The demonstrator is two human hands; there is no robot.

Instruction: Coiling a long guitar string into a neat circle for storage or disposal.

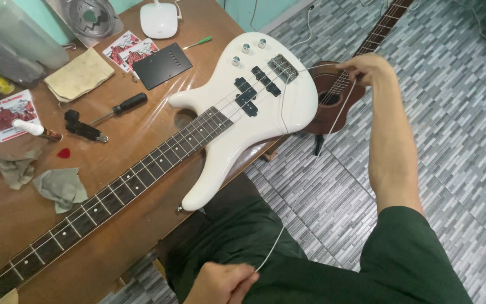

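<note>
Over at the far left of the brown wooden table (113, 169), a small red-and-white printed packet (12, 114) is lying beside a white-handled tool (35, 130), with a red guitar pick (63, 152) and crumpled grey-green cloths (57, 187) sitting just below. Further along, a black-handled screwdriver (120, 106) is resting near a folded tan cloth (79, 74), and a flat black rectangular cover plate (162, 66) is lying next to a green-handled small screwdriver (198, 42).

Stretching diagonally across the table is a glossy white electric bass guitar (243, 118), its dark fretboard running toward the lower left and its body overhanging the table's right edge above the person's dark green trousers.

At the bottom centre, the left hand (220, 284) is curling closed, pinching the lower end of a thin silvery bass string (333, 126) between fingers and thumb. That string is running taut upward and to the right, away from the table and over the grey patterned tile floor (457, 129).

At upper right, the right hand (367, 68) is closing around the string's upper stretch, close to the chrome bridge (283, 67) of the bass. Behind that hand, a small brown wooden ukulele (333, 95) is lying on the floor, partly hidden by the white body.
</note>
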